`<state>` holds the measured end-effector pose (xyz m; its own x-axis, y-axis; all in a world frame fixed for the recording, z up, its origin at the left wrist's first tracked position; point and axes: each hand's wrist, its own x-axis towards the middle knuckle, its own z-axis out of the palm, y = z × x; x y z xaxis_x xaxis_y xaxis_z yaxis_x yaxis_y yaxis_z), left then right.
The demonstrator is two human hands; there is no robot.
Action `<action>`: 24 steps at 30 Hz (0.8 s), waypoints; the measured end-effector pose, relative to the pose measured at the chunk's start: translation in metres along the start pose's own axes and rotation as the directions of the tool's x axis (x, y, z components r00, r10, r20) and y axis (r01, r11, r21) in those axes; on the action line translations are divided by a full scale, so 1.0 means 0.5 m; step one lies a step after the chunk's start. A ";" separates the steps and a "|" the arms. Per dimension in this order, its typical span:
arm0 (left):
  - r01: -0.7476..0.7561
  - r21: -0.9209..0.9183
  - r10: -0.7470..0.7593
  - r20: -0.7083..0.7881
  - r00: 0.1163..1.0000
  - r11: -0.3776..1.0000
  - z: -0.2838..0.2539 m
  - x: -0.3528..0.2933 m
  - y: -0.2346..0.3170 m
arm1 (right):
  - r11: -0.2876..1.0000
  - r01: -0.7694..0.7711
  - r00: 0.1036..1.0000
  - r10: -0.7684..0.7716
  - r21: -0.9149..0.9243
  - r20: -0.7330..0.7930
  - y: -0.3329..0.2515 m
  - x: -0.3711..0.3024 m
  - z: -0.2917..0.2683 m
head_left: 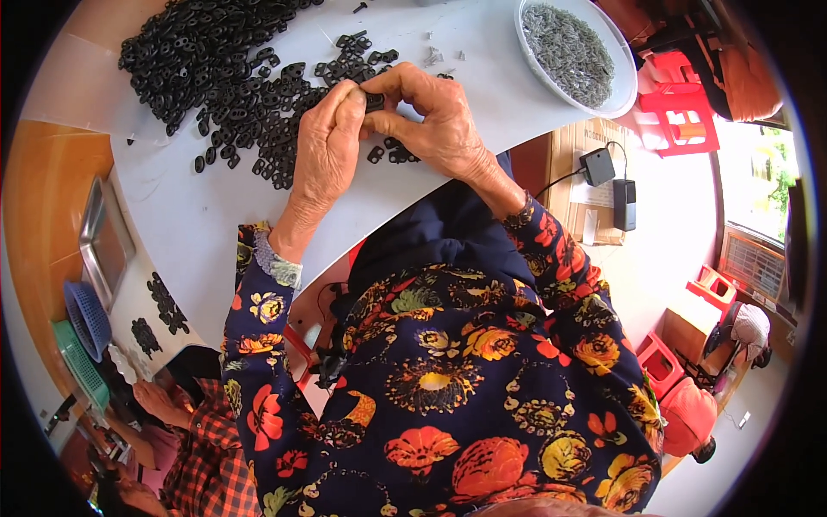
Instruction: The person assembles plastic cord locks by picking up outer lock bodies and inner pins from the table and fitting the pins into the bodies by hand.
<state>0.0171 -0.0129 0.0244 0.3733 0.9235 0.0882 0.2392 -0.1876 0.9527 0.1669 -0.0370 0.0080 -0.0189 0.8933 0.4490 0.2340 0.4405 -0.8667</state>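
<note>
Over the white table [185, 224], my left hand [327, 142] and my right hand [431, 121] meet, fingertips pinched together. Between them shows a small black plastic piece [374, 102]; the fingers cover part of it. A heap of similar black pieces with holes [194, 52] fills the far left, and loose black pieces [280, 129] spread from it up to my left hand. A few more black pieces [392, 153] lie under my right hand. Just beyond my hands are several small clear bits [435, 56].
At the far right stands a clear round tub [624, 86] full of tiny clear or silvery parts. To the left are a metal tray [105, 237], a blue basket [86, 319] and a green basket [79, 366]. A person in a checked shirt [211, 457] works at lower left. Red stools [680, 116] stand right.
</note>
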 end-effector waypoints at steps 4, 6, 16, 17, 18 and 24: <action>-0.028 -0.012 0.028 0.014 1.000 1.000 0.002 0.002 -0.012 | 0.999 -0.032 0.999 0.032 -0.007 0.014 -0.002 0.001 -0.002; -0.029 -0.019 0.029 0.014 0.999 0.999 0.004 -0.002 -0.006 | 0.999 -0.036 0.999 0.037 -0.032 0.017 -0.003 -0.001 -0.003; -0.112 -0.261 0.122 0.023 0.992 0.959 0.015 -0.025 -0.028 | 0.993 0.108 0.965 -0.114 -0.038 -0.236 -0.066 0.163 -0.102; -0.084 -0.286 0.117 0.101 0.988 0.954 0.038 -0.020 -0.010 | 0.961 0.259 0.924 -0.275 -0.094 -0.265 -0.088 0.203 -0.168; -0.064 -0.202 0.074 0.045 0.996 0.977 0.005 -0.037 -0.029 | 0.920 0.115 0.954 -0.208 -0.376 -0.218 -0.094 0.257 -0.146; -0.096 -0.350 0.116 0.037 0.993 0.932 0.027 -0.019 -0.028 | 0.832 0.504 0.855 -0.518 -0.230 0.002 -0.100 0.234 -0.142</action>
<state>0.0223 -0.0235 0.0062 0.4316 0.8824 0.1874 -0.1265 -0.1465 0.9811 0.2222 0.0390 0.1195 -0.1393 0.5363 0.8325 0.4092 0.7967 -0.4447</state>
